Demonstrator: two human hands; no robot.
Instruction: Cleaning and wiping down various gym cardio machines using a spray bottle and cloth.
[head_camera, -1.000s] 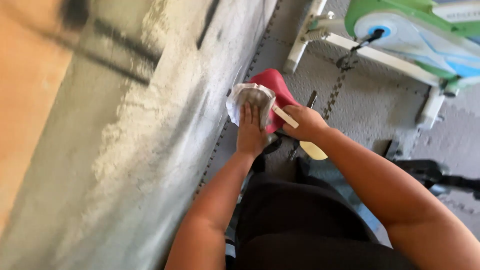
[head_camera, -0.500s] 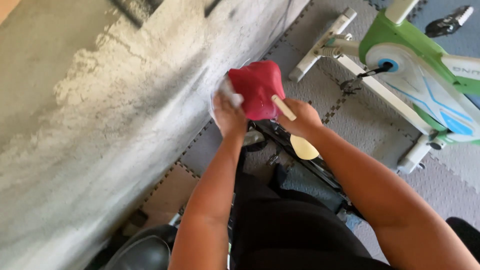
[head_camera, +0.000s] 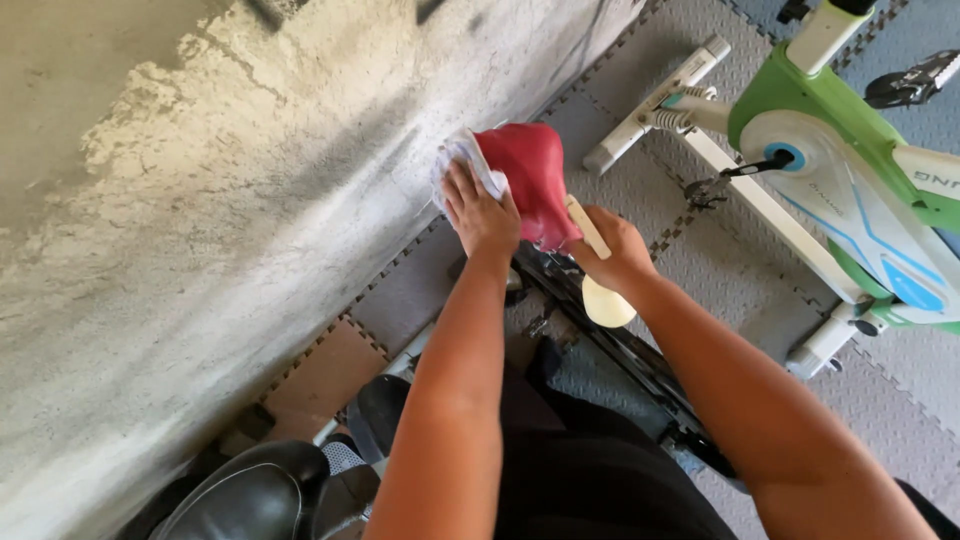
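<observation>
My left hand (head_camera: 480, 212) presses a white cloth (head_camera: 462, 158) against the left side of a red padded bike saddle (head_camera: 532, 178). My right hand (head_camera: 612, 250) is closed around a cream-coloured wooden spoon (head_camera: 600, 282), whose handle lies against the saddle's right edge and whose bowl hangs below my fist. The saddle sits on a black bike frame (head_camera: 610, 350) that runs down toward my dark-clothed legs. Both forearms reach up from the bottom of the view.
A rough grey concrete wall (head_camera: 200, 200) fills the left. A green and white exercise bike (head_camera: 850, 180) stands at the right on grey interlocking foam floor mats (head_camera: 700, 260). A black saddle (head_camera: 250, 495) shows at the bottom left.
The view has swung so the saddle sits lower and nearer the centre. My left hand slid the cloth to the saddle's left side. The spoon stays in my right hand.
</observation>
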